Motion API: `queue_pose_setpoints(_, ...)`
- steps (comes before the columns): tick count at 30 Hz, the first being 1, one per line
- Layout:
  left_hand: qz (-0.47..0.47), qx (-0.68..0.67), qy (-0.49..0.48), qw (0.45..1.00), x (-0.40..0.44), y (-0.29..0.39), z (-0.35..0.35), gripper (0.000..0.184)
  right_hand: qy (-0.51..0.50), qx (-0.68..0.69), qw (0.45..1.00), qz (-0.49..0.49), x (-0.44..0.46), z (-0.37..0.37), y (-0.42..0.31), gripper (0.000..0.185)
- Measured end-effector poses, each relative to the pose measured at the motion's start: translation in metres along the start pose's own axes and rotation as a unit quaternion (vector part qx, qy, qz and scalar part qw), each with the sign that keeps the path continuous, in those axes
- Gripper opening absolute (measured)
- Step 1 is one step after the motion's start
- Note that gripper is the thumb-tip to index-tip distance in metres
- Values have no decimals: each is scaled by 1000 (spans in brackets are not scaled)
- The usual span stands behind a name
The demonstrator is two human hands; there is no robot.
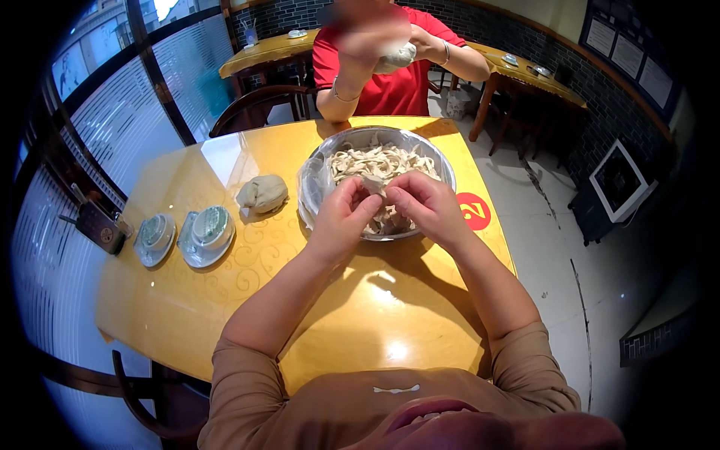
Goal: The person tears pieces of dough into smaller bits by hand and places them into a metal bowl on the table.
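Over a round metal bowl (448, 166) lined with clear plastic, my left hand (346, 212) and my right hand (424, 204) are close together. Both pinch a small grey-beige dough-like piece (373, 185) between thumb and fingers. Pale, strip-like pieces (386, 160) fill the bowl beneath, partly hidden by my hands. To the left of the bowl, a rounded grey-beige dough-like lump (262, 193) sits on the yellow table (300, 330).
Across the table, a person in a red shirt (390, 97) holds a similar lump (396, 58) in both hands. Wrapped dish sets (211, 229) and a dark holder (100, 226) stand at the left. A red number sticker (473, 211) lies right of the bowl.
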State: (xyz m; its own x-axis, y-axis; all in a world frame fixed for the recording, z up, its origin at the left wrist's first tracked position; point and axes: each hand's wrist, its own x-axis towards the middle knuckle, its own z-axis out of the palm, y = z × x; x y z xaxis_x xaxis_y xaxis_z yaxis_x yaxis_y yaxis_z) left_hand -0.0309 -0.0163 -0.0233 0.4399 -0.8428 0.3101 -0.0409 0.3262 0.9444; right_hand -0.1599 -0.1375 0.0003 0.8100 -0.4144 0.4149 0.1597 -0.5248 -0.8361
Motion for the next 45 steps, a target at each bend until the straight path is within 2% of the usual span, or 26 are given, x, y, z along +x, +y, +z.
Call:
queue_pose_setpoints(4, 7, 15, -3, 1000, 1, -4, 0, 15, -5, 31, 999, 22, -1, 1, -2, 18)
queue_pose_setpoints(7, 21, 72, 23, 997, 1, -5, -3, 18, 3, 21, 1000, 10, -2, 2, -3, 18)
queue_pose_setpoints(10, 39, 188, 59, 980, 3, -8, -10, 23, 0, 5, 1000, 5, -1, 2, -1, 15)
queue_pose_setpoints(16, 11, 20, 36, 999, 1, 0, -5, 23, -3, -27, 1000, 10, -2, 2, -3, 16)
queue_pose_setpoints(28, -30, -5, 48, 998, -3, 14, -1, 22, -4, -37, 999, -3, -1, 1, -4, 16)
queue_pose_setpoints(37, -3, -7, 42, 999, -1, 9, -5, 22, 6, -30, 998, -46, -2, 4, -1, 16)
queue_pose_setpoints(40, 40, -63, 36, 997, 0, 6, -1, 31, -1, -37, 999, -35, -2, 4, 2, 16)
queue_pose_setpoints(45, 33, -45, 15, 998, -1, 9, 0, 41, -7, -28, 1000, -11, -2, 4, 0, 16)
